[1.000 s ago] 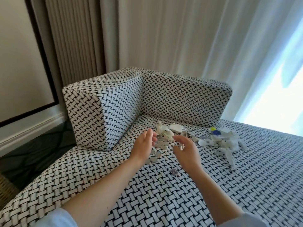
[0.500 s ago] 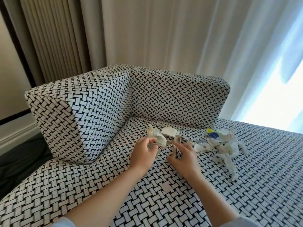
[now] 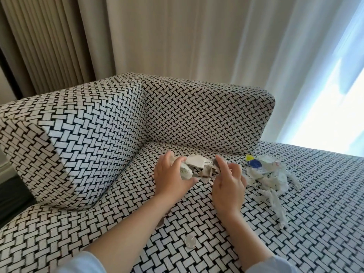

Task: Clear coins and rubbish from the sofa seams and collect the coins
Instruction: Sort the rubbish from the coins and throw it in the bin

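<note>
A small heap of torn white paper scraps [image 3: 195, 162] lies on the black-and-white woven sofa seat [image 3: 315, 223], close to the corner seam. My left hand [image 3: 170, 179] curls round a crumpled white scrap [image 3: 185, 172] at the heap's left side. My right hand [image 3: 228, 184] lies over the heap's right side, index finger stretched onto a grey scrap; what sits under its palm is hidden. One silver coin [image 3: 190, 241] lies on the seat between my forearms. Another coin [image 3: 205, 180] shows between my hands, and a third [image 3: 160, 224] peeks from under my left forearm.
A second heap of shredded white rubbish [image 3: 272, 177] with a blue and yellow piece [image 3: 253, 163] lies right of my right hand. The sofa's armrest [image 3: 78, 150] and backrest [image 3: 206, 115] meet at the corner. Curtains [image 3: 177, 36] hang behind.
Both hands have moved forward onto the paper heap. My left hand has closed round a crumpled scrap. The camera has come closer and turned left.
</note>
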